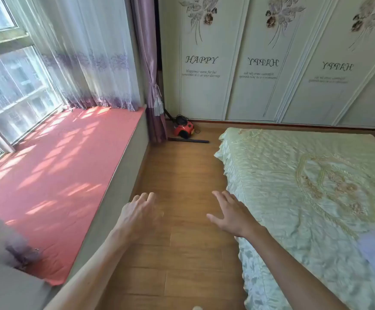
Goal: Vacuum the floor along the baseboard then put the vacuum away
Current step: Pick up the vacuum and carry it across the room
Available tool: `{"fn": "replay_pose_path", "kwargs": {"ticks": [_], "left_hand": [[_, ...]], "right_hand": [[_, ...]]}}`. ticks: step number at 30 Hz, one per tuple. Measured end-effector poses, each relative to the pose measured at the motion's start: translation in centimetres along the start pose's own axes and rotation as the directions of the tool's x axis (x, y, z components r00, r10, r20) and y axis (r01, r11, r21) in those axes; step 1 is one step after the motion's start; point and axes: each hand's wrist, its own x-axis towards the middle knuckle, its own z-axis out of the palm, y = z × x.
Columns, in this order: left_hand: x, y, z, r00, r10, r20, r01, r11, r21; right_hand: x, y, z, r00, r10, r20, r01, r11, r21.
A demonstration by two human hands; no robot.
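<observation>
Hovering empty at seven o'clock, the left hand (140,211) has its fingers loosely curled and slightly apart. The curtain (153,86) and its tassel (158,106) hang at eleven o'clock, just beside the vacuum (183,129), which stands at twelve o'clock, well apart from both hands; suction could draw the tassel in. A tube (188,140) lies loose on the floor (182,175): trip risk. The right hand (231,212), five o'clock, is empty, fingers spread. The bed (305,186) frill, three o'clock, may snag the tube.

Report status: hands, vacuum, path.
Left hand and right hand open, empty, out over the floor. Vacuum in far corner by the curtain. Black tube lies before it; lane runs between ledge and bed.
</observation>
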Motion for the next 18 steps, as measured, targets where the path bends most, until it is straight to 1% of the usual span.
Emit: {"fn": "replay_pose_path", "kwargs": {"ticks": [3, 8, 15, 18], "left_hand": [[1.6, 0.2, 0.2, 1.000, -0.006, -0.020, 0.005, 1.000, -0.015], [7.8, 1.7, 0.4, 0.999, -0.026, -0.022, 0.025, 1.000, -0.014], [13.6, 2.7, 0.8, 1.000, -0.013, -0.022, 0.013, 1.000, -0.005], [15.9, 2.4, 1.0, 1.000, -0.015, -0.014, 0.015, 1.000, -0.001]], "right_hand": [[1.5, 1.0, -0.3, 1.000, 0.003, -0.021, -0.003, 1.000, 0.007], [6.6, 4.1, -2.2, 1.000, -0.005, 0.013, 0.005, 1.000, 0.010], [11.1, 7.3, -3.5, 1.000, -0.021, 0.015, 0.020, 0.997, 0.080], [13.2, 8.0, -3.9, 1.000, -0.004, 0.024, 0.001, 0.995, 0.097]]}}
